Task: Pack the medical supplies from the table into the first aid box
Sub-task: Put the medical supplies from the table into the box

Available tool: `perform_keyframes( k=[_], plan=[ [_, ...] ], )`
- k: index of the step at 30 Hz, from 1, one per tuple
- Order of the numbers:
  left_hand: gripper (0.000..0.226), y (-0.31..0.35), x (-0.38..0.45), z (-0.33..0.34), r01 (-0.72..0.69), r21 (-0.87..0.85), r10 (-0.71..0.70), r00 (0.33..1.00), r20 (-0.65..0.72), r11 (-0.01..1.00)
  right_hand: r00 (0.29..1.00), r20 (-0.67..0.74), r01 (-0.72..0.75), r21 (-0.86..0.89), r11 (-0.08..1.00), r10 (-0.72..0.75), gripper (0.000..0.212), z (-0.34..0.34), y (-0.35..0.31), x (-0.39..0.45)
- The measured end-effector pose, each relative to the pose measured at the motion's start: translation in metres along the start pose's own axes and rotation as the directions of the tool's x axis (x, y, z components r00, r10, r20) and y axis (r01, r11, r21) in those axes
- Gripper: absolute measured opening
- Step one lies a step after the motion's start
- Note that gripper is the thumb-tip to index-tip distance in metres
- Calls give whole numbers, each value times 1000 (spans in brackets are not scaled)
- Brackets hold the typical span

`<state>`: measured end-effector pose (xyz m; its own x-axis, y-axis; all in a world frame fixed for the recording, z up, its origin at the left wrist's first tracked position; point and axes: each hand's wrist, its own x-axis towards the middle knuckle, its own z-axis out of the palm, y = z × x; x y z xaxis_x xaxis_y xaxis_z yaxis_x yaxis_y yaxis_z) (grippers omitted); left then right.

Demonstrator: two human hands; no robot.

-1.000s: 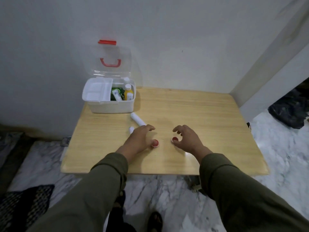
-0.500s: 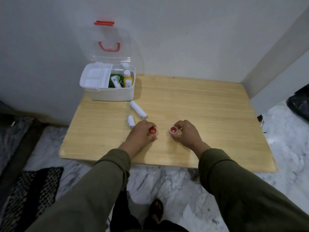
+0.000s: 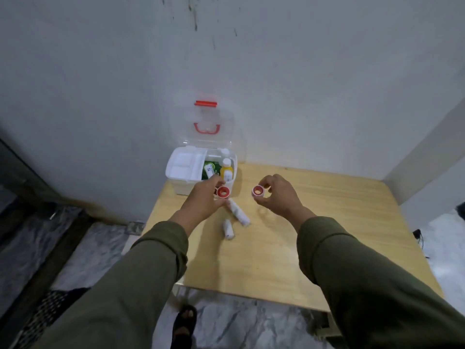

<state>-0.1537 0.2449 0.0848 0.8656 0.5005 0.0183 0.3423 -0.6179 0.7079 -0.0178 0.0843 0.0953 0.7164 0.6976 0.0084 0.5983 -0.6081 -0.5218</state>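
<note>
The white first aid box [image 3: 185, 188] stands open at the table's far left corner, its clear lid [image 3: 206, 127] leaning on the wall. Inside are a white tray insert [image 3: 185, 163], a yellow bottle [image 3: 227, 170] and green items. My left hand [image 3: 203, 200] holds a red-cored tape roll [image 3: 223, 192] in the air just in front of the box. My right hand [image 3: 279, 197] holds a second red-cored tape roll [image 3: 258, 190] above the table. Two white bandage rolls, one long [image 3: 238, 212] and one short [image 3: 228, 229], lie on the wooden table [image 3: 289, 248].
The grey wall rises right behind the box. A marble floor surrounds the table, with a dark mat [image 3: 47, 313] at the lower left and my sandalled foot [image 3: 185, 323] below the table's front edge.
Both hands lifted their tape rolls off the table and carried them forward toward the box. The view tilted up and closer.
</note>
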Motion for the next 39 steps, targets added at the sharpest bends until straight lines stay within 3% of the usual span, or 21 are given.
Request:
perform_keyframes(
  k=[8,14,23,29,39],
  plan=[
    [35,-61,52,-91,-41,27,42,998,-44,999,998,-25,57,-9,998,-57,34,26,-91,81],
    [37,-110,100,-133,-48,113,53,998,-37,992,999,-40,-2,47,999,4,32,68,-145,128],
    [38,-141,144,-128,-74,94,64,993,100,993,996,7,-94,44,995,94,35,108,-158,153],
    [38,-145,157,-123,-70,-4,70,993,94,998,992,29,-120,13,993,120,37,116,-160,165],
    [44,-145,164,-117,-64,76,54,990,128,995,985,44,-165,-22,986,165,34,119,-159,166]
  ],
)
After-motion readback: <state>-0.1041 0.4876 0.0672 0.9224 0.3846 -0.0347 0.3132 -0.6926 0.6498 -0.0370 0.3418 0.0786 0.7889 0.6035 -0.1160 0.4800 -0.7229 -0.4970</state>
